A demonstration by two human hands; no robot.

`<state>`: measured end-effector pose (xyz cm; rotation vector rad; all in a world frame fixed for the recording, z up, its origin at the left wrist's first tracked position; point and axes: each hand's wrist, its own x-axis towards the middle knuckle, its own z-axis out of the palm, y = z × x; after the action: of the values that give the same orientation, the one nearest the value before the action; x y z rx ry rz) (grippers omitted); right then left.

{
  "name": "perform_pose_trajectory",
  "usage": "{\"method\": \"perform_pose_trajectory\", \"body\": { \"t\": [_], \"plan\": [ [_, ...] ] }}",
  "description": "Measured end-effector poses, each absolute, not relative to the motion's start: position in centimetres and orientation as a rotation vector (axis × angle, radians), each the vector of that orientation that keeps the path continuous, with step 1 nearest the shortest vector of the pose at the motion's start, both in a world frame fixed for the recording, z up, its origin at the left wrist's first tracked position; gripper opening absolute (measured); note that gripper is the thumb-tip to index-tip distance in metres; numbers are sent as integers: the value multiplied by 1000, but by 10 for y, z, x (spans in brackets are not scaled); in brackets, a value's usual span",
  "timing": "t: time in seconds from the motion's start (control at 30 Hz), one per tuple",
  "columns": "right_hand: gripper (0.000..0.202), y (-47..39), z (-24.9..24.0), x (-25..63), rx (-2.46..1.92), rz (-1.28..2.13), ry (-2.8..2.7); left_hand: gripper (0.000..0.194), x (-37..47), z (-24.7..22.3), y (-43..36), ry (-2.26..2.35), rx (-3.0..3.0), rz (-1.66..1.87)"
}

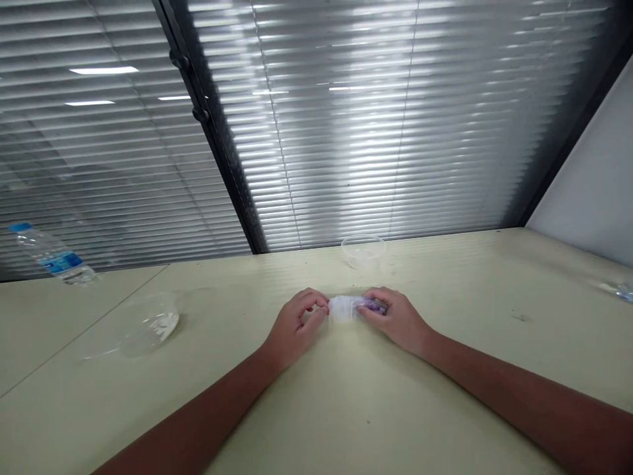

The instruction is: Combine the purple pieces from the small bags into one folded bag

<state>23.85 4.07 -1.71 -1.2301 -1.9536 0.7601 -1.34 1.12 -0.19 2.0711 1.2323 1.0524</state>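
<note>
Packet (346, 307), whitish clear plastic with a purple part at its right end, lies lengthwise between both hands, low over the table (321, 396) or on it; contact with the surface can't be told. Right hand (395, 316) grasps the purple end, thumb on the near side, fingers over the far side. Left hand (299, 323) at the whitish left end, fingers curled, thumb and fingertips close together at the edge; can't tell if it pinches the plastic or only touches it. Both forearms come in from the near side, bare.

Bowl (362, 248), clear, round, on the table beyond the packet, near the far edge. Tub (148, 326), clear plastic, on the left part of the table, well apart from left hand; white bits inside, details blurred. Bottle (59, 260), clear, blue cap and blue label, farther left near the far edge. Small clear item with some blue (625, 291) at the right border, cut off, can't tell what. Blinds (346, 132) behind the table, dark frame (212, 125) crossing them at a slant. Pale wall (588, 185) at right.
</note>
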Motion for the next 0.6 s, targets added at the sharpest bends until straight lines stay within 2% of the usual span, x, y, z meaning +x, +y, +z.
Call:
{"method": "perform_pose_trajectory", "body": {
  "t": [0.07, 0.17, 0.27, 0.6],
  "plan": [
    [17, 41, -17, 239, -1228, 762, -1958, 25, -14, -2, 12, 1231, 2058, 1034],
    [17, 40, -16, 240, -1226, 765, -1965, 13, -14, -7, 13, 1362, 1944, 999],
    [17, 40, -16, 240, -1225, 768, -1968, 16, -13, -10, 13, 1438, 1839, 933],
    [17, 40, -15, 239, -1247, 765, -1970, 10, -12, -9, 12, 1492, 2011, 963]
  ]
}}
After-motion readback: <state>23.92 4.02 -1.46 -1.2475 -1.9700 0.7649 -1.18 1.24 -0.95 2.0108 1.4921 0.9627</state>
